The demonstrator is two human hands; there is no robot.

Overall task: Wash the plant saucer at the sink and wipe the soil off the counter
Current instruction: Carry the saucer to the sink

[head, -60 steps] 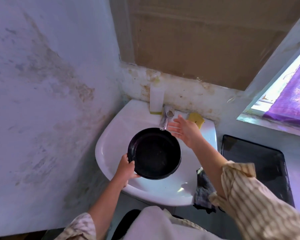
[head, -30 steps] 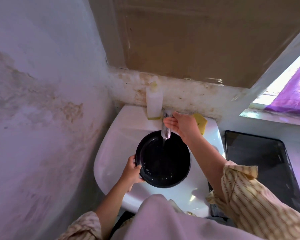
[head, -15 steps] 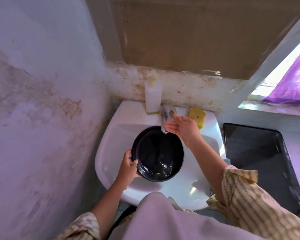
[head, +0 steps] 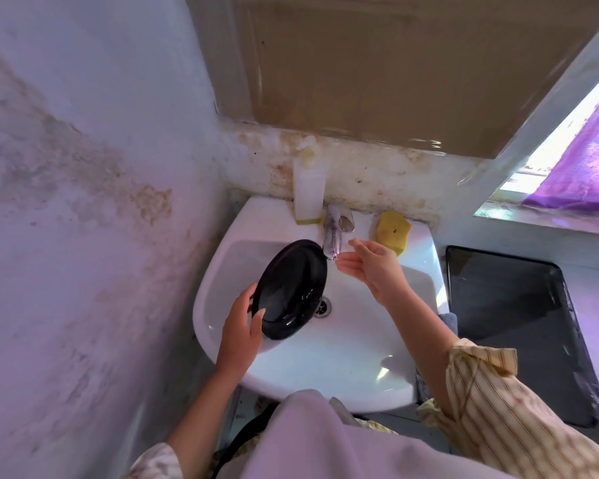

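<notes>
The black round plant saucer [head: 291, 288] is tilted steeply inside the white sink [head: 360, 357], its lower edge near the drain [head: 322, 305], with a little water pooled at the bottom. My left hand [head: 241, 331] grips its lower left rim. My right hand [head: 374, 267] is open, fingers spread, just right of the chrome tap's [head: 334, 233] spout and apart from the saucer. The counter [head: 595, 305] lies to the right, with no soil visible on it from here.
A white soap bottle [head: 308, 188] and a yellow sponge [head: 393, 231] stand on the sink's back ledge. A black tray [head: 516, 323] lies on the counter at right. A dark cloth [head: 448, 321] hangs between sink and tray. A stained wall is close on the left.
The saucer has gone from lying flat under the tap to tilted steeply, shedding its water toward the drain. My right hand has come off the tap and opened.
</notes>
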